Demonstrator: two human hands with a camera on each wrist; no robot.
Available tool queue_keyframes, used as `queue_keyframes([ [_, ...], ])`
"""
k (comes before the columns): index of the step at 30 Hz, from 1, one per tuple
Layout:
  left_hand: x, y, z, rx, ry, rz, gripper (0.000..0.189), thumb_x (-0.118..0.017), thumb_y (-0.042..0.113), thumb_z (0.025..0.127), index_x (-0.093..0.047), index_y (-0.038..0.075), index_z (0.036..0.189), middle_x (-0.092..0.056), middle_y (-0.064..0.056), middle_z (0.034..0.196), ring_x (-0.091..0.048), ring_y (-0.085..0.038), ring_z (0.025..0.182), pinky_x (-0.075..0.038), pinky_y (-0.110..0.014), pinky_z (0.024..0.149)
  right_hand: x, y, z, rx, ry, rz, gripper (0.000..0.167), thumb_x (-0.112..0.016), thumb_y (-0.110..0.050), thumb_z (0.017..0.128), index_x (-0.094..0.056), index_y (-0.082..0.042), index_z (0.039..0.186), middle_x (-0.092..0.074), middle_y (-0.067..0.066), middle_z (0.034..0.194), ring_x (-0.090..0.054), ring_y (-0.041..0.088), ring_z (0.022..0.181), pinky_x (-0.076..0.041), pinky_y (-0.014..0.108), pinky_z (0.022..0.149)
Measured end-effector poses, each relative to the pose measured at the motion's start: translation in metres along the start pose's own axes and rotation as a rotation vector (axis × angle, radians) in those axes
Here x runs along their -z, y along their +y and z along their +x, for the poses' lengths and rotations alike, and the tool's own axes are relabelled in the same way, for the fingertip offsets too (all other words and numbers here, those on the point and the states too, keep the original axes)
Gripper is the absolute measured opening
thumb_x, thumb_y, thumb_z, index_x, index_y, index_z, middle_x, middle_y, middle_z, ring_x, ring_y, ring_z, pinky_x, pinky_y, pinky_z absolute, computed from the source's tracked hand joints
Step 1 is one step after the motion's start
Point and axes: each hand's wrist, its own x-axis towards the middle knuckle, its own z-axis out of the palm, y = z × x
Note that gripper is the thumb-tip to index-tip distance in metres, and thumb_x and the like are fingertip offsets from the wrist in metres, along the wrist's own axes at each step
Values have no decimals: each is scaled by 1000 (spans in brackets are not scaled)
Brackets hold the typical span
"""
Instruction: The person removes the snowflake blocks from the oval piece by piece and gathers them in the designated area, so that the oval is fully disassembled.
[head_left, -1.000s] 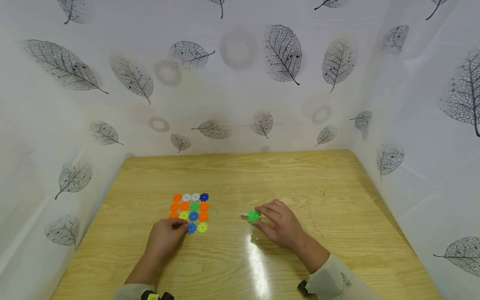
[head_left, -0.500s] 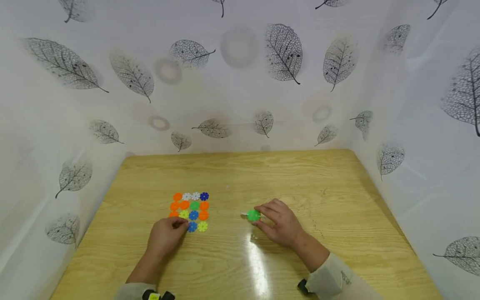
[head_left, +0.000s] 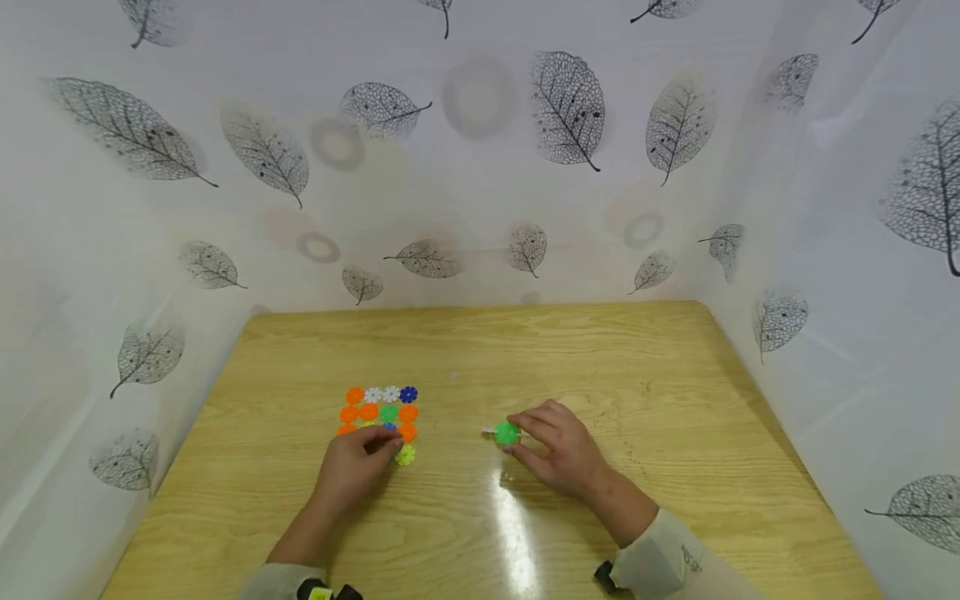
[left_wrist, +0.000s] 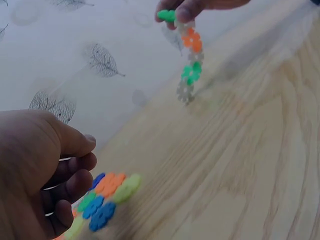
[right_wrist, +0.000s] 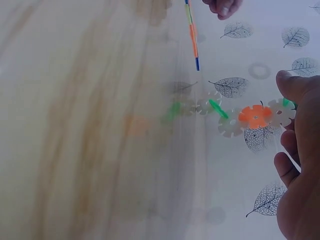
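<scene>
Over the near rows of flat plastic snowflake discs [head_left: 368, 412] hovers my left hand [head_left: 351, 468], hiding some of them. In the left wrist view its fingers are loosely bent, thumb apart from them, with nothing seen between. A blue disc [left_wrist: 102, 216] and a yellow disc [left_wrist: 128, 187] lie just beyond the fingers. My right hand [head_left: 561, 447] pinches the top of a chain of interlocked snowflake discs [left_wrist: 191, 73] between thumb and fingers. White, orange and green discs alternate down the upright chain, with a green disc [head_left: 506, 432] at its top.
The discs lie in rows at the left of the wooden table [head_left: 600, 350], among them a dark blue disc [head_left: 408, 394] at the far right corner. A pale curtain with leaf prints [head_left: 480, 192] surrounds the table at the back and sides.
My left hand has moved right, from beside the near blue disc to over it, covering most of it. The right hand and the chain stay in place.
</scene>
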Motion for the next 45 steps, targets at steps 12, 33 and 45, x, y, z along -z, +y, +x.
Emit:
queue_keyframes([
  [12,-32,31,3,-152,-95,-88,4,-78,23,95,-80,20,97,-72,11,88,-61,-12,79,-52,-28,72,-4,-1,0,26,21,18,39,-85,-27,88,-76,-1,116,-74,3,107,-66,16,91,-54,30,77],
  [33,-61,80,7,-260,-251,-205,31,-69,42,100,-81,14,100,-75,0,90,-65,-14,78,-54,-30,66,-8,-4,5,76,-12,19,44,-92,-26,78,-77,-6,114,-74,-1,103,-65,13,89,-53,28,77],
  [45,-65,87,6,-282,-236,-145,19,-72,38,99,-82,22,96,-70,12,82,-59,-13,72,-50,-28,60,-13,-6,7,140,25,6,43,-91,-29,79,-78,-5,113,-75,0,101,-64,13,87,-52,28,77],
])
